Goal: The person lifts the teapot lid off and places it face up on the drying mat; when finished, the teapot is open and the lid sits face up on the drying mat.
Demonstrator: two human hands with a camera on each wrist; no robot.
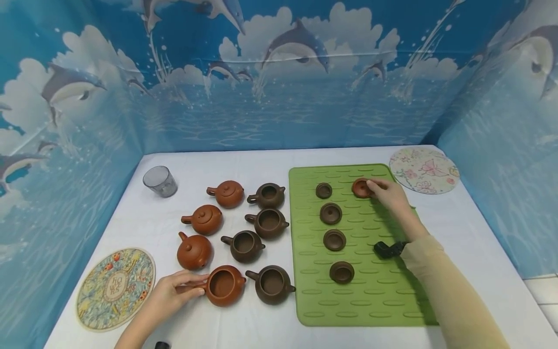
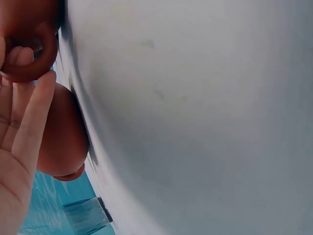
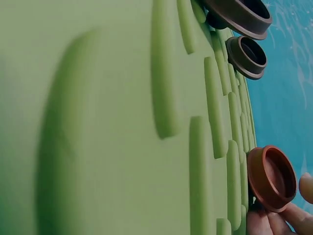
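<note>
My left hand [image 1: 167, 296] grips the handle of a lidless reddish-brown clay teapot [image 1: 223, 286] at the front of the table; in the left wrist view the fingers [image 2: 22, 58] are at its looped handle [image 2: 46, 54]. A lidless dark brown teapot [image 1: 273, 285] stands just right of it, and a lidded reddish teapot [image 1: 192, 253] is behind it. At the far part of the green mat [image 1: 305, 310], my right hand [image 1: 388, 194] holds the edge of a reddish teapot lid [image 1: 361, 188]. That lid [image 3: 274, 178] lies underside up, its hollow showing.
Several dark lids [image 1: 331, 213] form a column on the mat. More lidless dark teapots [image 1: 268, 224] and two lidded reddish ones [image 1: 206, 220] stand left of it. A grey glass [image 1: 161, 181] and two round patterned mats [image 1: 115, 289] lie toward the sides.
</note>
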